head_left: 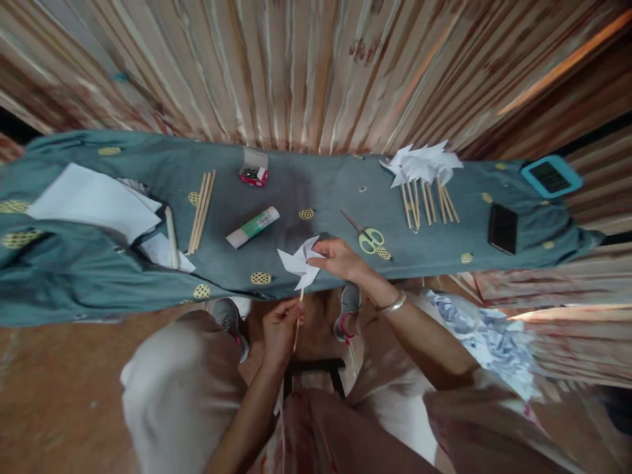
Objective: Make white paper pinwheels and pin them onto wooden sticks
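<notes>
A white paper pinwheel point(297, 262) on a thin wooden stick point(301, 295) is held over the front edge of the table. My left hand point(281, 329) is closed around the stick below the paper blades. At the pinwheel's right side, my right hand point(338, 258) pinches one blade between thumb and fingers. Scissors with yellow-green handles point(368, 241) lie just to the right of that hand. Beyond the pinwheel, a green and white glue stick point(253, 227) rests on the cloth.
Several pinwheels point(422, 164) lie at the back right, near a phone point(502, 228) and a blue-framed device point(552, 176). Loose sticks point(201, 212), an open red box point(254, 172) and white paper sheets point(99, 201) lie leftward. Paper scraps point(486, 336) pile up below the table.
</notes>
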Motion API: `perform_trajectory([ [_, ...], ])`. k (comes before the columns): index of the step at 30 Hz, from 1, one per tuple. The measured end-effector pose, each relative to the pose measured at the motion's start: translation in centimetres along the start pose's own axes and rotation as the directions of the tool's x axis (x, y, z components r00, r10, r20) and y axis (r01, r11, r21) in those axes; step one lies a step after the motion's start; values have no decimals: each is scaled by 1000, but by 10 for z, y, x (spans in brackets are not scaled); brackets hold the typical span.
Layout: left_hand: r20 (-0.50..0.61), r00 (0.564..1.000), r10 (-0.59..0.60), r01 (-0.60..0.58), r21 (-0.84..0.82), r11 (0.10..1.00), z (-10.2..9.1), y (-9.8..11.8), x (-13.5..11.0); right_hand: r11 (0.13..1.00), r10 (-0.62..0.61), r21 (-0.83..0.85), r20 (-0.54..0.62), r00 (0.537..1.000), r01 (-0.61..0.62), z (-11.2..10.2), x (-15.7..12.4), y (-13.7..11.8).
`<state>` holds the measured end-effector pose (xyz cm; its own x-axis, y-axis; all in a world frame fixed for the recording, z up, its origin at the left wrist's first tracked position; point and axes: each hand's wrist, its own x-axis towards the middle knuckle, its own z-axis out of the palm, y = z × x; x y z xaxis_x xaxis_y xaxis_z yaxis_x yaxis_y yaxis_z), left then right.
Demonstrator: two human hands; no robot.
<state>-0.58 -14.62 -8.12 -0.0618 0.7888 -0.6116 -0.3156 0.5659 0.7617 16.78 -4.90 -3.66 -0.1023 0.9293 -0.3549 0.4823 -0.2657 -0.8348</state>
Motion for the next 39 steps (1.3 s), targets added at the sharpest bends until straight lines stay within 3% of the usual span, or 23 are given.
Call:
perform_trajectory([
  [8, 67, 996, -66, 76, -168, 983, 4, 9, -8, 988, 102, -123, 71, 992, -93, -7, 18, -13],
  [21, 98, 992, -77, 94, -184, 978, 5, 18, -17, 989, 120, -95, 74, 990, -113, -10, 13, -20],
  [27, 81, 997, -4, 17, -169, 985, 5, 26, -20, 996, 77, 42, 55, 996, -79, -11, 3, -25],
  [30, 95, 994, 59, -46, -133, 990, 5, 36, -20, 977, 44, 207, 29, 999, -49, -12, 2, -25],
  [34, 175, 980, 94, -84, -64, 994, 7, 58, -14, 883, -7, 470, 27, 1000, -7, -15, 8, -21],
  [39, 267, 947, 178, -196, 42, 980, 14, 87, 8, 770, -72, 630, -70, 995, 100, -18, 16, -13],
])
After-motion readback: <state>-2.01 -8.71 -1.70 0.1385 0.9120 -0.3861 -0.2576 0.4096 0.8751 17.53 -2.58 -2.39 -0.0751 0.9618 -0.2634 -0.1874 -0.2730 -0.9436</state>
